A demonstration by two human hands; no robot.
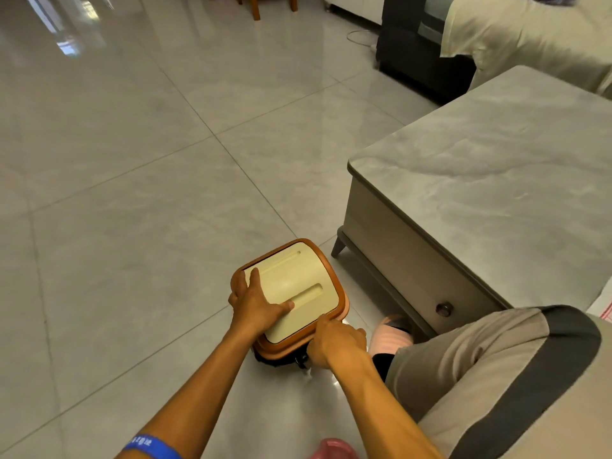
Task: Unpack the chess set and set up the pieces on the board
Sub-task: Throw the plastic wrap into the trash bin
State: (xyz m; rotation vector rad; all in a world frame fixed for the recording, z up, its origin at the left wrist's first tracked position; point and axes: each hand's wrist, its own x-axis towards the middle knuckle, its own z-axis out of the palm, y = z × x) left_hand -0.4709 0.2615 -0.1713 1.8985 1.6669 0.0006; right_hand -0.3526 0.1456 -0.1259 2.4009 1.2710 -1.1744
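Stool (pixel 298 286) gripped; low table (pixel 496 180) just right.

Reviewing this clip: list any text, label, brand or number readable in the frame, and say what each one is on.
Blue wristband on the left forearm: white printed characters, too small and blurred to read.
Cream and orange case on the floor, held by the left hand and the right hand: no text or logo visible on its lid.
Grey table: no markings visible.
Nothing else in view carries readable text.
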